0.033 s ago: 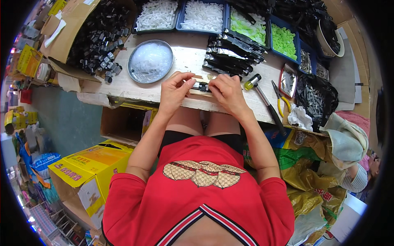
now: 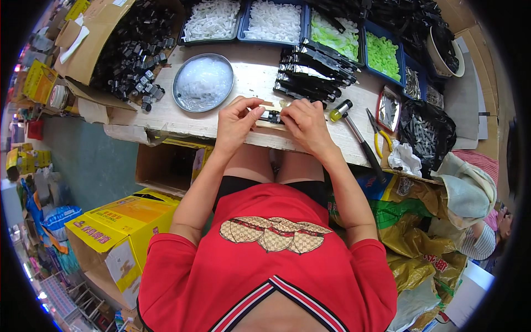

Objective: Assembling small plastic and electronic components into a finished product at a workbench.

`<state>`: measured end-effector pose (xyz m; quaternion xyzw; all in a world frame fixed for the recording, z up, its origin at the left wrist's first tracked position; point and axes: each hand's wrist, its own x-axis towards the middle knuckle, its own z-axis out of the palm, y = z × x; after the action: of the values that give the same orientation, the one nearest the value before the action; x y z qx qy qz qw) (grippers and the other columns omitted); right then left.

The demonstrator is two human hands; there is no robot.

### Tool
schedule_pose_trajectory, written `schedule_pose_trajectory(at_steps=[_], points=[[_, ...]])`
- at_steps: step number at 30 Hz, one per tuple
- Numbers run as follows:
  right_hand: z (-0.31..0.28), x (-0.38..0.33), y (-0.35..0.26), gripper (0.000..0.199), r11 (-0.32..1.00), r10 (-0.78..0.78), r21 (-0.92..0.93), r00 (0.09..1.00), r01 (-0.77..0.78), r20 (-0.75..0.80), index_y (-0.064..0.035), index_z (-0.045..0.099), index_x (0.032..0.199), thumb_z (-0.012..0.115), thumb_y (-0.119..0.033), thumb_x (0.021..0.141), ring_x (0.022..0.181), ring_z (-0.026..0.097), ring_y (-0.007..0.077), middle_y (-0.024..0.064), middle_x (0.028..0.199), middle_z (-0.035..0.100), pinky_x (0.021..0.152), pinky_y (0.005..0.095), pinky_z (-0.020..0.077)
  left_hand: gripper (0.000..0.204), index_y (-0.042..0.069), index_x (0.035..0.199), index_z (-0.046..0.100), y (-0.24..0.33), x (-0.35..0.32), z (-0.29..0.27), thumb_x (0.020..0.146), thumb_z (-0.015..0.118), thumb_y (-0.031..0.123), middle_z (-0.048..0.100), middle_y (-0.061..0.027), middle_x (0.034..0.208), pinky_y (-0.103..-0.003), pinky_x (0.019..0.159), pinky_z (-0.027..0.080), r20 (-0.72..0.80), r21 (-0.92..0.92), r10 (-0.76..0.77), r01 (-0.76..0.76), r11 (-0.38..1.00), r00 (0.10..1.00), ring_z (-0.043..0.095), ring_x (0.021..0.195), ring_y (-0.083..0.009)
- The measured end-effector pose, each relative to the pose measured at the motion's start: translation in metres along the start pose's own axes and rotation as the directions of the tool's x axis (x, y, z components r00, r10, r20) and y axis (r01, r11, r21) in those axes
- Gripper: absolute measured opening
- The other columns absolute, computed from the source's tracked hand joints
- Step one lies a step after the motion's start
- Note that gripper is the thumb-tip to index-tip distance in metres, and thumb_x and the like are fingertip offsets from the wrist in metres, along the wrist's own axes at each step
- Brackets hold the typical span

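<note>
On the bench [image 2: 251,77] at six o'clock, pinching a seemingly unfinished black-and-silver part [image 2: 272,117] between left fingers [image 2: 255,112] and right fingers [image 2: 290,114], with perhaps-finished black pieces [image 2: 311,66] at one, loose blocks [image 2: 137,55] left at ten.

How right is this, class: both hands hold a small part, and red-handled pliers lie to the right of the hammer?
Not quite: the pliers are yellow-handled, not red-handled, as the head view shows. The left hand and right hand do hold a small part, and the pliers lie right of the hammer.
</note>
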<state>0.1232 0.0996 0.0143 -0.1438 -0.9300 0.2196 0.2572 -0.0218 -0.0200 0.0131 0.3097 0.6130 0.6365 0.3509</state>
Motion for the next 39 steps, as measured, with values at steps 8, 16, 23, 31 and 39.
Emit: schedule_pose_trajectory(at_steps=[8, 16, 23, 31, 39], points=[[0.010, 0.009, -0.005, 0.005, 0.981, -0.111, -0.163, 0.994, 0.107, -0.013, -0.0093, 0.057, 0.076, 0.061, -0.011, 0.074, 0.074, 0.048, 0.0201, 0.0032, 0.073, 0.051, 0.067, 0.0351, 0.0291, 0.016, 0.003, 0.093, 0.067, -0.011, 0.007, 0.000, 0.077, 0.064, 0.003, 0.055, -0.0014, 0.074, -0.021, 0.054, 0.041, 0.055, 0.197, 0.064, -0.074, 0.978, 0.996, 0.049, 0.061, -0.0057], [0.003, 0.011, -0.003, 0.004, 0.979, -0.117, -0.163, 0.993, 0.121, 0.034, -0.0087, 0.058, 0.075, 0.060, -0.010, 0.072, 0.075, 0.048, 0.0205, 0.0035, 0.072, 0.050, 0.068, 0.0360, 0.0292, 0.020, 0.001, 0.090, 0.066, -0.001, 0.020, 0.000, 0.071, 0.069, 0.003, 0.057, -0.0062, 0.074, -0.025, 0.055, 0.044, 0.181, 0.449, 0.109, -0.180, 0.875, 0.977, 0.053, 0.061, -0.0120], [0.000, 0.011, -0.002, 0.005, 0.982, -0.110, -0.148, 0.992, 0.118, 0.060, -0.0083, 0.056, 0.079, 0.059, -0.011, 0.076, 0.075, 0.048, 0.0205, 0.0042, 0.074, 0.049, 0.069, 0.0354, 0.0292, 0.021, 0.000, 0.086, 0.067, 0.001, 0.029, 0.000, 0.065, 0.070, 0.003, 0.060, -0.0126, 0.074, -0.030, 0.061, 0.047, 0.250, 0.552, 0.025, -0.163, 0.818, 0.968, 0.060, 0.065, -0.0206], [0.001, 0.008, -0.002, 0.006, 0.988, -0.119, -0.099, 0.992, 0.122, 0.027, -0.0085, 0.056, 0.079, 0.060, -0.010, 0.075, 0.074, 0.048, 0.0201, 0.0042, 0.075, 0.049, 0.068, 0.0349, 0.0292, 0.024, 0.004, 0.089, 0.068, 0.007, 0.027, 0.001, 0.065, 0.070, 0.003, 0.056, -0.0108, 0.070, -0.032, 0.060, 0.045, 0.296, 0.575, -0.005, -0.174, 0.800, 0.955, 0.057, 0.064, -0.0216], [0.006, 0.008, -0.002, 0.008, 0.987, -0.112, -0.118, 0.994, 0.109, -0.013, -0.0085, 0.055, 0.080, 0.061, -0.010, 0.075, 0.075, 0.048, 0.0202, 0.0041, 0.075, 0.050, 0.068, 0.0349, 0.0293, 0.025, 0.009, 0.090, 0.069, 0.010, 0.026, 0.001, 0.066, 0.068, 0.004, 0.053, -0.0094, 0.068, -0.032, 0.061, 0.044, 0.329, 0.589, -0.006, -0.200, 0.783, 0.944, 0.056, 0.066, -0.0221]])
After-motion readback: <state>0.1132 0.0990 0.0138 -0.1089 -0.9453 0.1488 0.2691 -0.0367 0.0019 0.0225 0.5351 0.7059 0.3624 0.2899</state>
